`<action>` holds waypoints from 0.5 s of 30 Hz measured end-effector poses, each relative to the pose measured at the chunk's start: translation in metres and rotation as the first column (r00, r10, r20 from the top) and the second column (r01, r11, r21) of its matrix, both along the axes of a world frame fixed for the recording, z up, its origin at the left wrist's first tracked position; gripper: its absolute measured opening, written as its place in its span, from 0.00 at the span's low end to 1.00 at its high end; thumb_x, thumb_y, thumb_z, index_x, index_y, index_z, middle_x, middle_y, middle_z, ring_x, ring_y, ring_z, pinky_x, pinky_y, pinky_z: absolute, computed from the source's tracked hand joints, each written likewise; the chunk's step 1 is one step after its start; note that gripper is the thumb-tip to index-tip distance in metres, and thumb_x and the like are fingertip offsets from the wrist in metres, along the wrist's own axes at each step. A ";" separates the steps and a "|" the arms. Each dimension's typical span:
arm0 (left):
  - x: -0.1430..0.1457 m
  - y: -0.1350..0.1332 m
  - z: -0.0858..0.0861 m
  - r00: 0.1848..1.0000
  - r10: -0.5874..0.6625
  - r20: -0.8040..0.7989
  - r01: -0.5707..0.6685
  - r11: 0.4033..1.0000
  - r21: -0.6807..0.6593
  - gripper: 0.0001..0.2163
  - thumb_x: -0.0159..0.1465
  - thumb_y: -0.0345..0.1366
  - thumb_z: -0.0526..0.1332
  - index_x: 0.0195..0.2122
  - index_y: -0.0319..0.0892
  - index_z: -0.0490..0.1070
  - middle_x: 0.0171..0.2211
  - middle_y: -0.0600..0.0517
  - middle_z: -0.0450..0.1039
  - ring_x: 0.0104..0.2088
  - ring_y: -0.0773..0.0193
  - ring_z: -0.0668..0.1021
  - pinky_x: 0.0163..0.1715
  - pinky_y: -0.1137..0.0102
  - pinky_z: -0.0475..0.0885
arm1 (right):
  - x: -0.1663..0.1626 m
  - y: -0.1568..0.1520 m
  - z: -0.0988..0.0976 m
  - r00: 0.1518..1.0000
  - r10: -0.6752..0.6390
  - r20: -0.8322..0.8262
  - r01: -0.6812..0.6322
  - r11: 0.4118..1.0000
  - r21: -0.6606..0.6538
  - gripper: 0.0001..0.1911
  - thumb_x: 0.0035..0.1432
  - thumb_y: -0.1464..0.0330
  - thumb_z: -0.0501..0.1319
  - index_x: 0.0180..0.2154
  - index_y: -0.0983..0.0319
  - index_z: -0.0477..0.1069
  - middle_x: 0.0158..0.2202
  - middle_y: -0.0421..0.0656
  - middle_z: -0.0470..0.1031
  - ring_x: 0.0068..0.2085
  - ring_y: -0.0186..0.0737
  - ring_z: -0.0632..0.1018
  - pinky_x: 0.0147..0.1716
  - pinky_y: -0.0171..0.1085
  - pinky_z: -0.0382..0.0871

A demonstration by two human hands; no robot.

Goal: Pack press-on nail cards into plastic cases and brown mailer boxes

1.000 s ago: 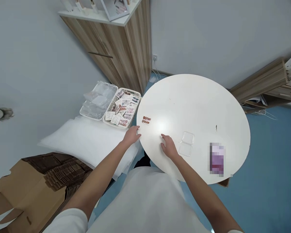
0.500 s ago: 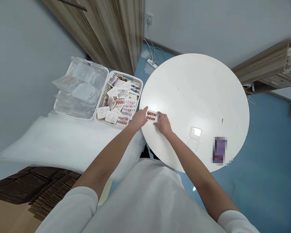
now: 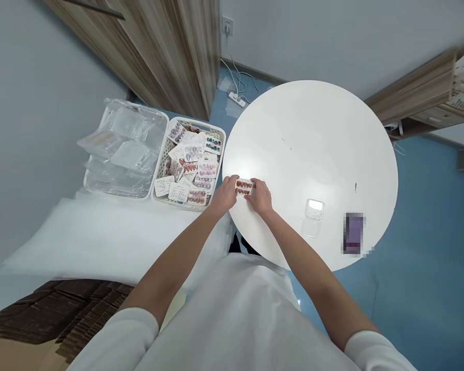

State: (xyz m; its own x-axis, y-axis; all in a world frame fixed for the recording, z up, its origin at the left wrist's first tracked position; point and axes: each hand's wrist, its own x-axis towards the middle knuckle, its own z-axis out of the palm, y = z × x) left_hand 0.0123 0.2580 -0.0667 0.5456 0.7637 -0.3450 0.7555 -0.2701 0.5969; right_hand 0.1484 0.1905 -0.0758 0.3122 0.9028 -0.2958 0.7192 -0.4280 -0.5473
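A white card of amber-brown press-on nails (image 3: 244, 187), set in two rows, is held over the left edge of the round white table (image 3: 313, 134). My left hand (image 3: 226, 196) grips the card's left end. On its right end, my right hand (image 3: 261, 197) closes with thumb and fingers. To the right of my right forearm, a clear plastic case (image 3: 314, 218) lies opened flat on the table. Beside my left hand stands a white basket (image 3: 157, 170) heaped with similar nail cards (image 3: 197, 167) in several colours.
Another white basket (image 3: 96, 188) at the left holds clear plastic bags (image 3: 129, 147). A purple, pixelated object (image 3: 353, 233) lies near the table's right edge. White foam sheeting (image 3: 112, 237) spreads below the baskets. A power strip (image 3: 237, 99) with cables sits on the floor behind.
The view has shifted slightly. Both hands still hold the nail card, which is now tilted a little differently, and the left fingers have moved along its left end.
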 end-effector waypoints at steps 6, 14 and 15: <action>-0.002 -0.015 -0.001 1.000 0.011 0.029 -0.012 0.999 0.038 0.25 0.55 0.25 0.54 0.54 0.43 0.51 0.49 0.46 0.62 0.49 0.57 0.66 0.42 0.66 0.66 | 0.001 -0.017 0.003 0.992 0.051 -0.113 -0.043 0.997 0.071 0.33 0.48 0.71 0.58 0.56 0.59 0.48 0.46 0.45 0.64 0.45 0.42 0.68 0.47 0.45 0.61; -0.003 -0.044 0.019 0.987 -0.092 0.131 0.099 0.994 -0.046 0.28 0.54 0.30 0.57 0.56 0.42 0.49 0.49 0.46 0.62 0.47 0.58 0.68 0.45 0.63 0.65 | 0.018 -0.066 0.015 0.967 0.106 -0.234 -0.076 0.988 0.132 0.36 0.51 0.70 0.56 0.59 0.55 0.41 0.48 0.46 0.61 0.48 0.44 0.66 0.46 0.47 0.63; -0.001 -0.050 0.023 0.984 -0.109 0.138 0.117 0.992 -0.046 0.29 0.54 0.30 0.57 0.56 0.42 0.49 0.49 0.46 0.62 0.47 0.58 0.68 0.45 0.63 0.65 | 0.021 -0.074 0.018 0.964 0.108 -0.242 -0.074 0.987 0.144 0.37 0.52 0.70 0.56 0.59 0.55 0.41 0.48 0.46 0.61 0.48 0.44 0.66 0.46 0.47 0.63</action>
State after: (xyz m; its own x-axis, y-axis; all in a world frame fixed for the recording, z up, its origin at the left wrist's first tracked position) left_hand 0.0115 0.2082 -0.0439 0.6717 0.6768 -0.3013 0.6334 -0.3136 0.7074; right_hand 0.1698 0.1168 -0.0580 0.1587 0.9603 -0.2294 0.5860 -0.2786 -0.7609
